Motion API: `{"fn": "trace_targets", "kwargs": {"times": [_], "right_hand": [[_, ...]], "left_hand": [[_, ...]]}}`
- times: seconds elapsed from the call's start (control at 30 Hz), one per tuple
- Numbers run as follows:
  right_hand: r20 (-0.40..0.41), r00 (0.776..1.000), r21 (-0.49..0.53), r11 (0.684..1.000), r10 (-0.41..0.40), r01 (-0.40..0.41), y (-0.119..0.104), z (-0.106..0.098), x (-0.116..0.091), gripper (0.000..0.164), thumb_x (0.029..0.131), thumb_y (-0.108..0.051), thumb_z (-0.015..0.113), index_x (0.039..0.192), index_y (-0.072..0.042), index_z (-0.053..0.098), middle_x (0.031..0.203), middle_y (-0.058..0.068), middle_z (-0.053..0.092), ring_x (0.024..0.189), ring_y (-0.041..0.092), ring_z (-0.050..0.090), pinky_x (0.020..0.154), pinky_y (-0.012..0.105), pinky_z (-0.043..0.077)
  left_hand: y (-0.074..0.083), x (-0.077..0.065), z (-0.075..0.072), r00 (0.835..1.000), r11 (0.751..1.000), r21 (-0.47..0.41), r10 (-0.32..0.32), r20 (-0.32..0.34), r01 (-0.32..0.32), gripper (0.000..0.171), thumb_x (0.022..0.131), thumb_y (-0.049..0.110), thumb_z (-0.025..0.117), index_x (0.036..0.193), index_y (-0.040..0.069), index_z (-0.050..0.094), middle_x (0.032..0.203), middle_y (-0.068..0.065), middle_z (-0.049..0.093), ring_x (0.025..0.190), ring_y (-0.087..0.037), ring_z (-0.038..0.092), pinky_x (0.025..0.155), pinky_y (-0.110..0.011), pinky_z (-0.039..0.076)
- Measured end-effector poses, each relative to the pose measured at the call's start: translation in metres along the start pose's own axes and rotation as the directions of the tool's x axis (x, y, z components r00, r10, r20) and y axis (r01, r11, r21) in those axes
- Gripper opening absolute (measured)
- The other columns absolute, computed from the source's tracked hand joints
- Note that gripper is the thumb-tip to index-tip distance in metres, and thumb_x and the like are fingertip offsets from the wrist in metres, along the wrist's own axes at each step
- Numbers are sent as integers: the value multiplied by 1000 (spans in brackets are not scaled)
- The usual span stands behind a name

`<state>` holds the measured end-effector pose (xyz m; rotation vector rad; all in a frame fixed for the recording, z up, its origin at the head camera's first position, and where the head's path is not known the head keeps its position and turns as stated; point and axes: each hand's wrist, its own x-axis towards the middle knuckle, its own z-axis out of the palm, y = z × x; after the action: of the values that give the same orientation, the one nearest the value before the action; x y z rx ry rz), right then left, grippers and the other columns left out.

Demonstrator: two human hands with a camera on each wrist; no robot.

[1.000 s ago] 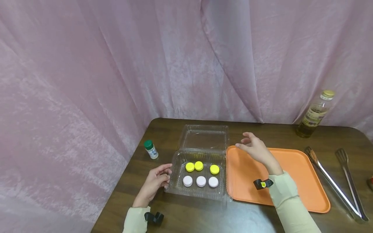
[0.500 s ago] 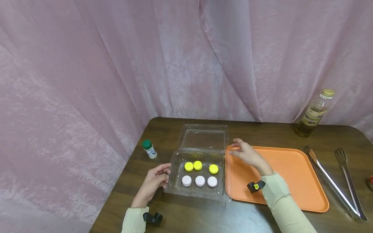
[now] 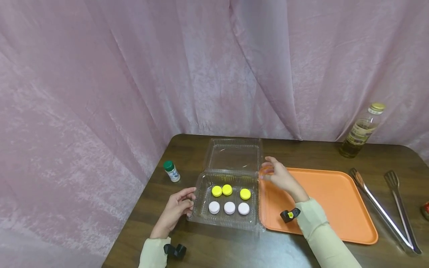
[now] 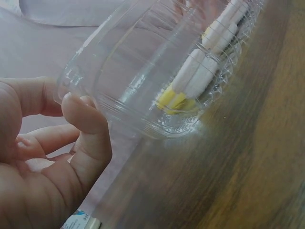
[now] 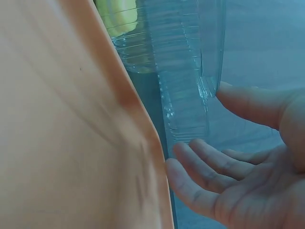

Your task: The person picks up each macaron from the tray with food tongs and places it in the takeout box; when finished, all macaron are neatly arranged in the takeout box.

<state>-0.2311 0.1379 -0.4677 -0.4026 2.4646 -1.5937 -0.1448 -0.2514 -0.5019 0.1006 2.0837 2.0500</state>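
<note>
A hinged clear plastic container (image 3: 224, 220) holds three yellow macarons (image 3: 245, 194) behind three white macarons (image 3: 229, 208). Its lid (image 3: 234, 155) is folded back at the far side and slightly raised. My left hand (image 3: 174, 210) pinches the container's left rim between thumb and index finger; the left wrist view shows the thumb (image 4: 93, 129) bent against that rim. At the right side of the hinge is my right hand (image 3: 283, 180), fingers loosely extended. In the right wrist view its thumb (image 5: 252, 102) meets a rim corner, with the other fingers (image 5: 209, 160) right at the clear plastic below.
An orange tray (image 3: 331, 204) lies against the container's right side. Metal tongs (image 3: 407, 216) rest right of the tray, and an oil bottle (image 3: 358, 134) stands behind. A green-capped shaker (image 3: 172, 172) is at the left. Pink curtains (image 3: 214, 67) hang behind the table.
My right hand has moved left from over the tray to the lid's hinge side. The lid's far edge has risen slightly. My left hand stays at the rim.
</note>
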Motion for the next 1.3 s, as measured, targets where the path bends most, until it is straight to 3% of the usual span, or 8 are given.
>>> {"fn": "trace_targets", "kwargs": {"times": [0.43, 0.63, 0.93, 1.3], "right_hand": [[-110, 994, -60, 998, -22, 16, -7, -2, -1, 88, 78, 7, 78, 149, 16, 26, 132, 33, 54, 113, 44, 59, 91, 51, 53], [-119, 991, -51, 997, -62, 56, -17, -6, -7, 79, 83, 7, 73, 148, 16, 28, 127, 31, 58, 112, 45, 60, 90, 45, 53], [-162, 978, 5, 991, -135, 137, -25, -5, -15, 61, 92, 8, 63, 146, 13, 36, 123, 30, 61, 109, 43, 61, 82, 27, 54], [-212, 953, -88, 975, -217, 202, -34, -7, -20, 26, 99, -6, 61, 122, 7, 62, 116, 23, 67, 105, 36, 65, 89, 44, 53]], "left_hand": [[1, 1, 4, 1000, 1000, -7, -3, -5, 3, 50, 89, -11, 52, 139, -13, 48, 103, -11, 55, 70, -12, 52, 55, -20, 47], [0, 2, 5, 1000, 1000, -12, -8, -10, 8, 50, 89, -12, 52, 139, -13, 49, 103, -12, 55, 70, -12, 52, 55, -20, 46], [-4, -3, 1, 1000, 1000, -27, -3, -3, 3, 51, 89, -11, 52, 139, -14, 47, 103, -10, 55, 70, -12, 52, 55, -20, 46], [-3, 1, -1, 1000, 999, -23, 23, 19, -23, 51, 90, -10, 53, 140, -14, 47, 104, -11, 55, 71, -11, 52, 55, -20, 47]]}}
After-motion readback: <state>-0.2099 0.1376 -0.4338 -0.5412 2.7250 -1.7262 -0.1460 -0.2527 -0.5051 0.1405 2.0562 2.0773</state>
